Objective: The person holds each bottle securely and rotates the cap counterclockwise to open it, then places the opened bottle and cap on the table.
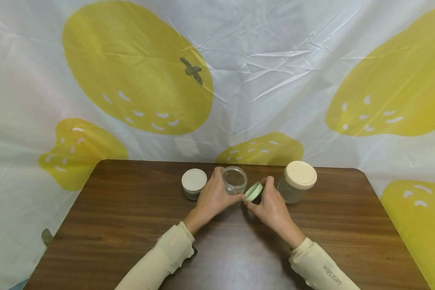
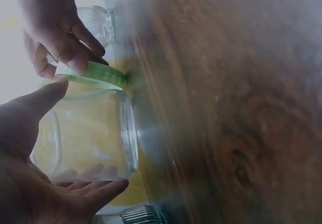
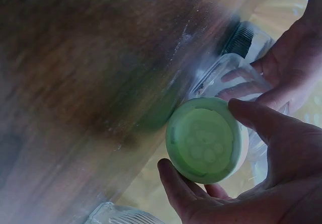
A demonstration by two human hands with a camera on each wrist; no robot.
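Note:
A clear glass jar [image 1: 235,186] without a lid stands upright near the table's back edge. My left hand [image 1: 213,194] holds it from the left, with the fingers along one side and the thumb reaching across its front, as the left wrist view shows. Just right of the jar, my right hand [image 1: 272,204] grips a light green lid [image 1: 253,191] by its rim between thumb and fingers. The lid is tilted on edge, its hollow inside facing the right wrist camera. In the head view my left thumb tip meets the lid's near edge.
A small jar with a white lid [image 1: 194,180] stands left of my left hand. To the right of my right hand is a larger jar with a cream lid [image 1: 301,175]. Behind the brown wooden table [image 1: 130,225] hangs a fruit-patterned cloth [image 1: 268,80].

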